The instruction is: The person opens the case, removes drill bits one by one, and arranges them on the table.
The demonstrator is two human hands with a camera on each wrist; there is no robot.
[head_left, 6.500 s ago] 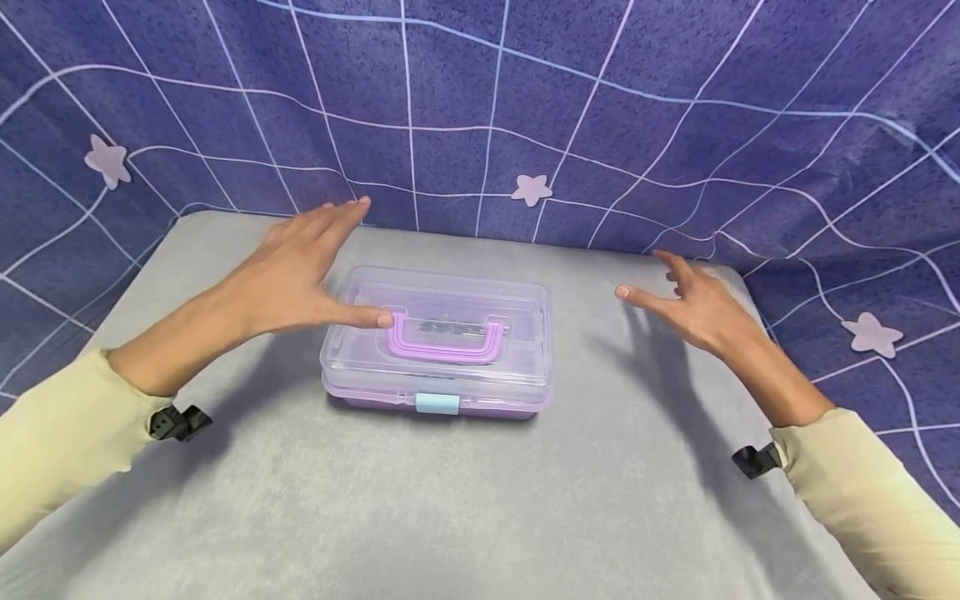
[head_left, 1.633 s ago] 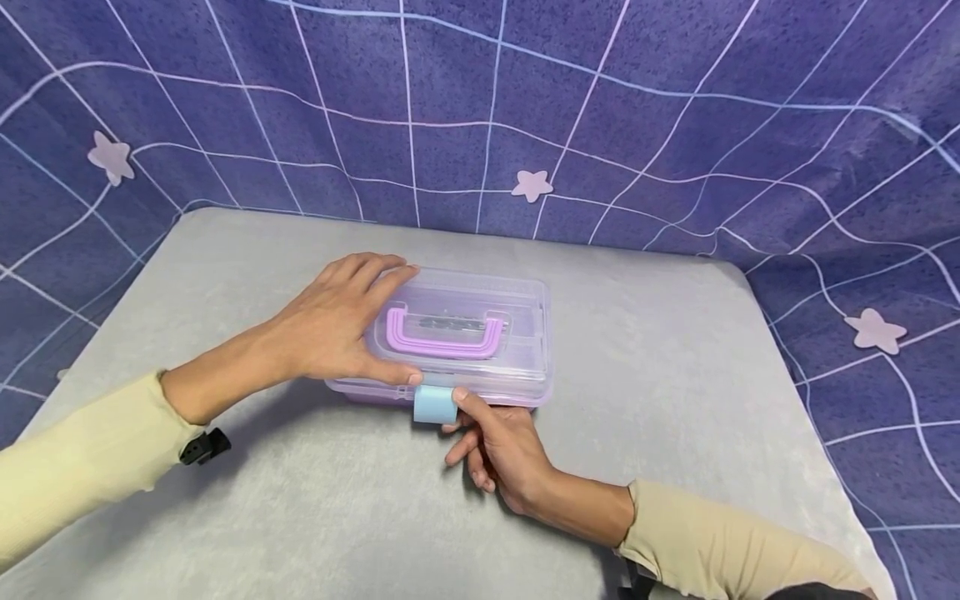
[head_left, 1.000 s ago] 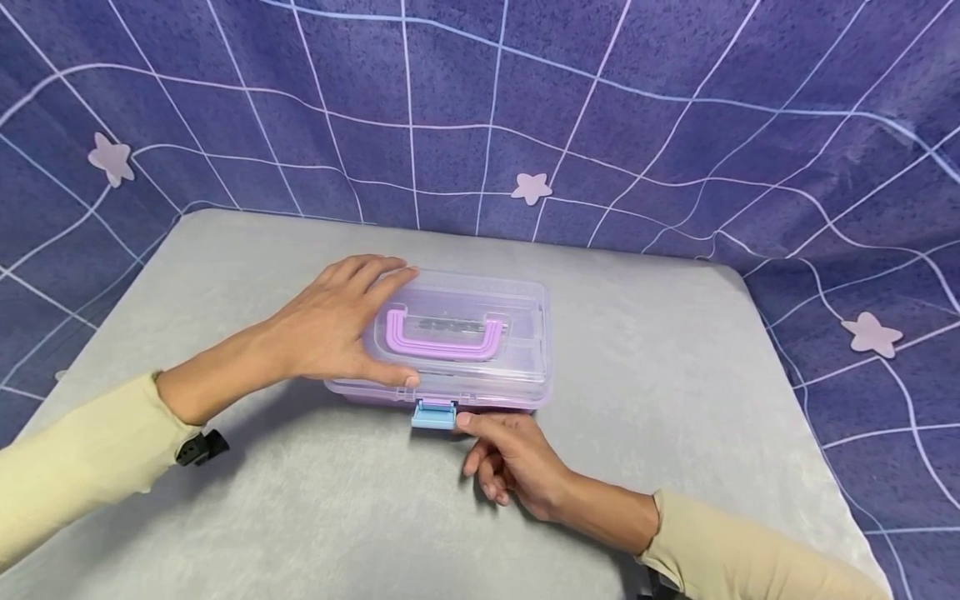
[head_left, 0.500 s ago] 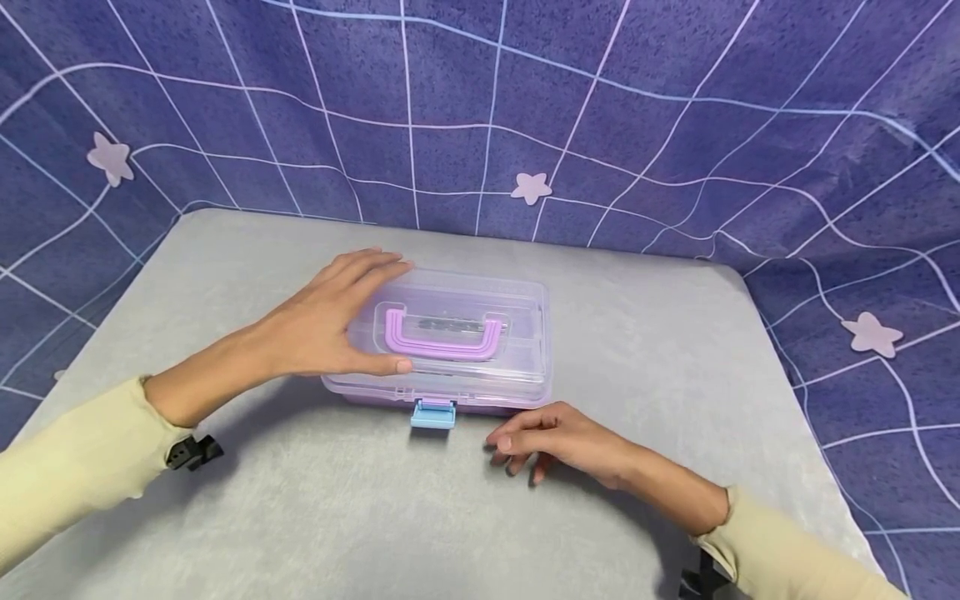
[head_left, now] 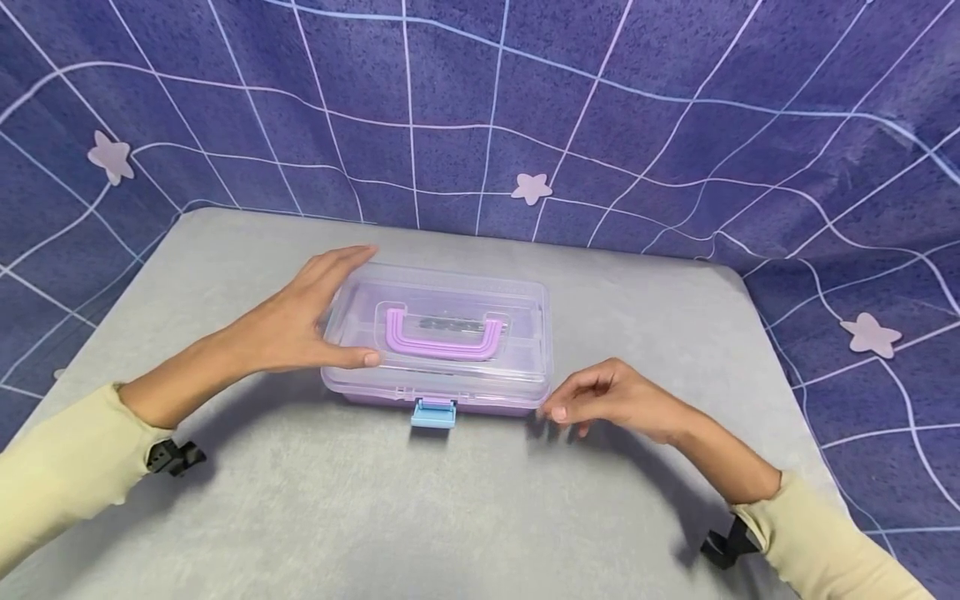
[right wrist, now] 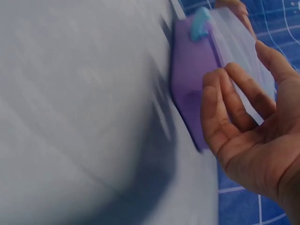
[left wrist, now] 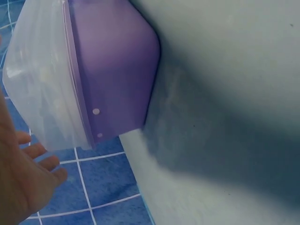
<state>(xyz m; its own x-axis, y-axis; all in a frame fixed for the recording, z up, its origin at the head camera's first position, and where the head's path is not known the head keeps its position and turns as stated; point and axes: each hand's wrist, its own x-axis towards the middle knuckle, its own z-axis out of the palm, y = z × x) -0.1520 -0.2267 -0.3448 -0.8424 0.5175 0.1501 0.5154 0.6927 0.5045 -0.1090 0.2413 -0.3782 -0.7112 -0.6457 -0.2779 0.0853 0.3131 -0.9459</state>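
Note:
A lidded plastic storage box with a purple base and clear lid sits on the grey surface. Its purple handle lies folded on the lid. The light-blue latch at the front is flipped down, while the lid stays down. My left hand is spread at the box's left end, thumb over the lid's front left and fingers by the back left corner. By the front right corner is my right hand, fingers loosely bent and holding nothing. The right wrist view shows the fingers overlapping the purple base.
The grey cloth-covered table spreads in front of and around the box. Behind it hangs a blue curtain with white grid lines and stars. Small black wrist cameras sit at both sleeve cuffs.
The blue latch has been flipped down by my right hand, which then let go and moved right to the box's corner. My left hand has slid left off the lid's middle.

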